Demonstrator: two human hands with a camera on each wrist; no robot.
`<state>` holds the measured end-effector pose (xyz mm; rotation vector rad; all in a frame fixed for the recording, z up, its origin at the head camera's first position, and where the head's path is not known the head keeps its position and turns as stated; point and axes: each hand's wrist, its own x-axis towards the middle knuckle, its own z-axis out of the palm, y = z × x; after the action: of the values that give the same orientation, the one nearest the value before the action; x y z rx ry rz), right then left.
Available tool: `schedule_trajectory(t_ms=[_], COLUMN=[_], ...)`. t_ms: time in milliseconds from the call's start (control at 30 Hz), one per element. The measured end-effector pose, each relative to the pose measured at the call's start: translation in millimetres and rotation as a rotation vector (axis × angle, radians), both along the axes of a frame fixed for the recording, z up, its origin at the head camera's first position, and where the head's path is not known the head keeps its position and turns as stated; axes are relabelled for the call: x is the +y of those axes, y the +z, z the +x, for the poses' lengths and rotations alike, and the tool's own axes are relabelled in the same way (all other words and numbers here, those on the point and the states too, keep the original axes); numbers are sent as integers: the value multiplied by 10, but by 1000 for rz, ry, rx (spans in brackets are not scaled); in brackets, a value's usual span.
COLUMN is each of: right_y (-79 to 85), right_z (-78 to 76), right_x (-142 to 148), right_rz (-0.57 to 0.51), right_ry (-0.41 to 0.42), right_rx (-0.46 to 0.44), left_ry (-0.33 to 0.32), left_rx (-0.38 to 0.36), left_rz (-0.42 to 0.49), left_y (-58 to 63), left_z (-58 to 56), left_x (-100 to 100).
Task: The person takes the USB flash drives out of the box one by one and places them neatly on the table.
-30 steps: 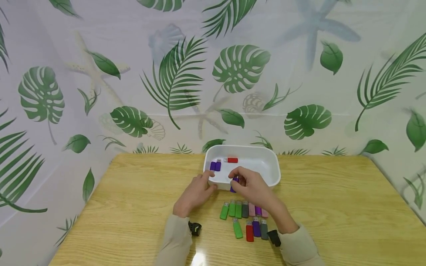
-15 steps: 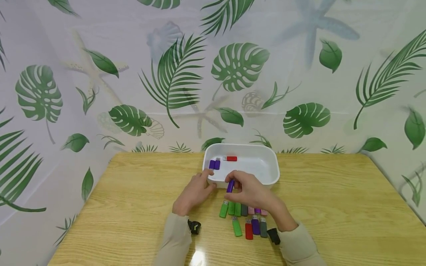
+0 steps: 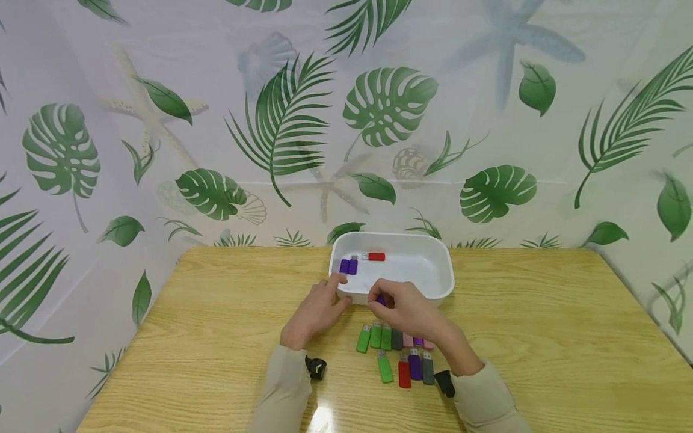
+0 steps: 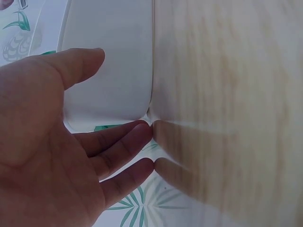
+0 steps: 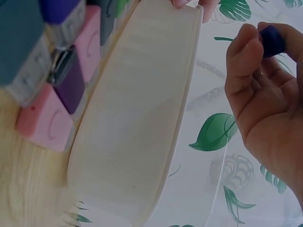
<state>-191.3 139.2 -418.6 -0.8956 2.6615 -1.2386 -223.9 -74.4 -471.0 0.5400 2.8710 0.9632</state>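
A purple USB flash drive [image 5: 272, 41] is pinched between the thumb and fingers of my right hand [image 3: 408, 307], above the front wall of a white plastic tub [image 3: 445, 270]. In the head view the fingers cover most of that drive. My left hand [image 3: 316, 307] rests at the tub's front left corner. Its thumb [image 4: 83, 64] lies along the front wall while the other visible fingers extend past the corner, tips at the tabletop. Inside the tub, two purple flash drives [image 3: 349, 266] sit side by side at the left, and a red one [image 3: 376, 257] lies farther back.
In front of the tub, flash drives lie in two rough rows on the wooden table [image 3: 216, 313]. The back row has green [image 3: 364, 338], grey [image 3: 397, 340], pink [image 3: 408, 341] and purple ones; the front row has green [image 3: 385, 367], red [image 3: 404, 371], purple [image 3: 415, 365] and grey [image 3: 428, 368].
My right hand has turned the purple flash drive in its fingers; it stood out upright half a second ago and is now mostly covered. My left hand has stayed at the tub's corner.
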Motion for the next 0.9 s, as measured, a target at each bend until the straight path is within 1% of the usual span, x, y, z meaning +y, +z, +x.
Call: schedule_trajectory(t_ms=[167,367,467,533,633,700,767,833,900], right_y=[13,18,2,-19,-60,-82,-101,-116,-125], right_z=[-6,2,9,16,25,32,37,43,51], right_x=[1,-3,-7,-14,-37,-60,-83,-101,-115], right_rz=[20,85,132,169,244,275,296,299,292], right_ry=[-8,-10,-12,-18,-17,0,25,44,54], right_rx=[-25,-56,-83,-128,-163,-145,-91,-43,-15], left_ry=[7,9,8,9,11,11,10,9,7], left_rx=[-14,-26,-26,-27,-31,-32,-32,-28,-22], left_rz=[1,-5,-10,-13,-16,-15,-15,-15,-14], left_y=[2,2,2,1,-5,-6,-3,1,6], left_z=[9,3,-2,-2,-7,-8,-11,-11,-11], left_x=[0,-2,2,5,1,-2,-3,-3,-2])
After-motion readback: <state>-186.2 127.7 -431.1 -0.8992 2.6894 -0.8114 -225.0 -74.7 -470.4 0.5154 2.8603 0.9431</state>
